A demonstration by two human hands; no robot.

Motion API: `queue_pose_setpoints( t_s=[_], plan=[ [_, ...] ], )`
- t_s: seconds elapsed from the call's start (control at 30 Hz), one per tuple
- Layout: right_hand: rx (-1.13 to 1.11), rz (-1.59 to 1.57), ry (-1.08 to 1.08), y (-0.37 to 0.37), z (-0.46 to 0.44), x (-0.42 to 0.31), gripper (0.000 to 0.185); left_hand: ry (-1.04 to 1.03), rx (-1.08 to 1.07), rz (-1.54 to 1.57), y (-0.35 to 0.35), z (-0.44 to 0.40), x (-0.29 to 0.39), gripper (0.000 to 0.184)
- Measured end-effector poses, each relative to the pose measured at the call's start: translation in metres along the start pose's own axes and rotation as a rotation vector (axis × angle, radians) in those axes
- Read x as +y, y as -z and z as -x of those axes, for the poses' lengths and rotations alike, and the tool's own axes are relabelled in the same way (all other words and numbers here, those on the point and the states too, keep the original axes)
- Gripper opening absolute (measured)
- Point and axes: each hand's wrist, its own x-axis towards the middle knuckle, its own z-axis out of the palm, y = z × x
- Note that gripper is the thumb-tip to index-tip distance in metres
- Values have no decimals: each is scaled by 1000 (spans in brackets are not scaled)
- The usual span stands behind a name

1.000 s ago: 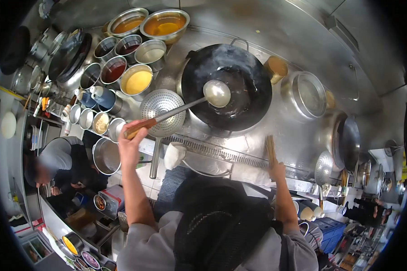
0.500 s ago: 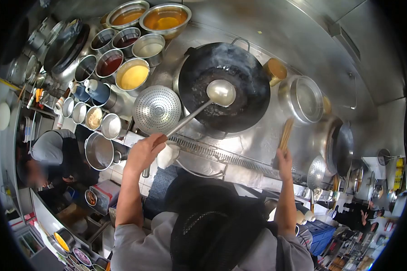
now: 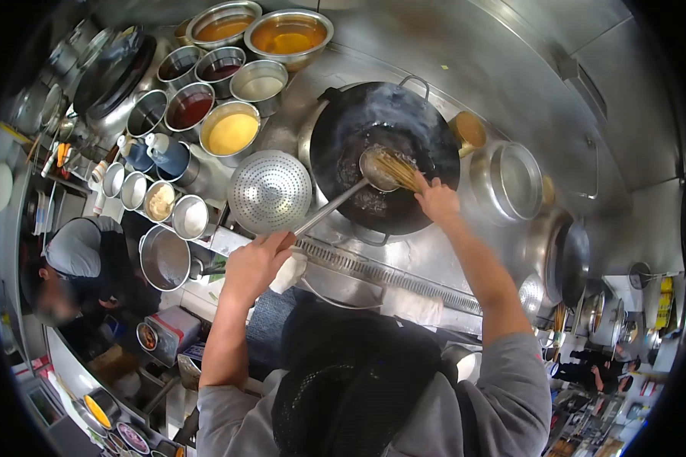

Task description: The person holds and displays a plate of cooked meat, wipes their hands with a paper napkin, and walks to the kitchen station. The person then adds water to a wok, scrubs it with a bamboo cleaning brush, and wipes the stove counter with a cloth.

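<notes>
My left hand [image 3: 256, 265] is closed around the long handle of a metal ladle [image 3: 331, 207]. The ladle's bowl sits inside a large black wok [image 3: 335, 141], where some liquid glistens and steam rises. A bamboo wok brush [image 3: 396, 169] is gripped in my right hand [image 3: 438, 199], its bristle end in or against the ladle's bowl. Just below my left hand's fingers is a white cloth [image 3: 289, 273]. A perforated strainer [image 3: 270, 192] lies left of the wok, near my left hand.
Metal pots of sauces, including a yellow one [image 3: 232, 134], and bowls of orange liquid [image 3: 288, 36] stand at the upper left. Right of the wok are a brown container [image 3: 469, 131] and a steel pot [image 3: 514, 181]. A co-worker [image 3: 76, 247] bends at the far left.
My right hand has swung left and up from the counter's right side, bringing the brush into the wok at the ladle's bowl. My left hand still holds the ladle.
</notes>
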Motion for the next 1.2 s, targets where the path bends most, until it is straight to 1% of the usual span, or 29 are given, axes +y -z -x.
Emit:
queue_pose_setpoints(
  t_s=[0.03,0.07,0.1,0.13,0.17,0.2,0.23,0.27,0.3,0.33,0.4,0.43,0.47,0.53,0.6,0.63,0.67,0.7,0.73,0.77,0.8,0.83,0.9,0.93,1.0,1.03,1.1,1.13,1.2],
  plan=[
    [0,-1,-24,-7,-2,-3,65,10,-5,-62,-1,0,2,36],
    [4,-2,-51,-11,-2,-4,63,12,-2,-59,-3,-2,4,36],
    [-6,-64,-97,-12,1,-16,59,-5,18,-107,-7,-6,6,38],
    [-82,-275,-69,-21,-6,-18,58,-25,39,-157,-10,-10,5,40],
    [-317,-728,-191,-4,-5,-27,59,-62,79,-159,-14,-13,4,43],
    [-554,-1185,-314,13,0,-36,60,-71,77,-159,-11,-14,3,43],
    [-547,-1191,-321,-1,-1,-24,60,-84,90,-176,-7,-16,2,44],
    [-287,-851,-99,-22,-2,-6,60,-96,105,-192,-3,-17,0,45],
    [-33,-497,113,-24,-1,0,61,-102,107,-195,-3,-17,-1,45],
    [-32,-502,109,-28,0,3,61,-107,115,-215,-5,-16,-4,46],
    [-6,-193,-111,-9,4,-1,62,-117,129,-241,-13,-17,-5,47],
    [14,-333,-77,-28,-5,1,62,-110,121,-238,-24,-19,0,43],
    [16,-336,-81,-26,-3,-5,62,-104,110,-234,-35,-19,3,40],
    [-260,-1214,-254,-9,4,-30,65,-131,88,-238,-55,-22,-3,43],
    [-235,-1195,-223,8,23,-42,68,-83,114,141,-84,-23,-24,42],
    [-76,-1045,-47,7,34,-48,68,-120,94,456,-112,-27,-46,40],
    [83,-883,123,8,43,-53,69,-128,95,454,-113,-24,-53,40],
    [79,-779,194,30,57,-61,69,178,-254,1098,-112,-21,-56,40],
    [149,-713,298,29,63,-65,67,512,-636,1710,-113,-21,-58,41],
    [33,-602,299,47,71,-69,68,606,-560,1622,-91,-16,-28,46],
    [-84,-493,297,64,79,-71,70,599,-568,1610,-94,-14,-24,46],
    [-77,-500,288,55,77,-67,70,601,-596,1680,-99,-8,-23,46],
    [151,-340,384,23,63,-47,70,577,-630,1816,-104,6,-21,45],
    [218,-359,319,14,53,-34,70,576,-631,1808,-104,12,-19,45],
    [298,-383,91,-7,21,-6,67,524,-642,1894,-100,21,-14,42],
    [301,-388,94,-6,15,1,67,560,-640,1870,-96,22,-9,42],
    [301,-313,53,-1,7,2,68,561,-620,1844,-92,21,-4,43],
    [304,-321,52,-2,9,-1,68,564,-611,1825,-89,21,-3,44],
    [222,-275,268,4,22,-5,68,552,-617,1833,-77,16,3,41]
  ],
)
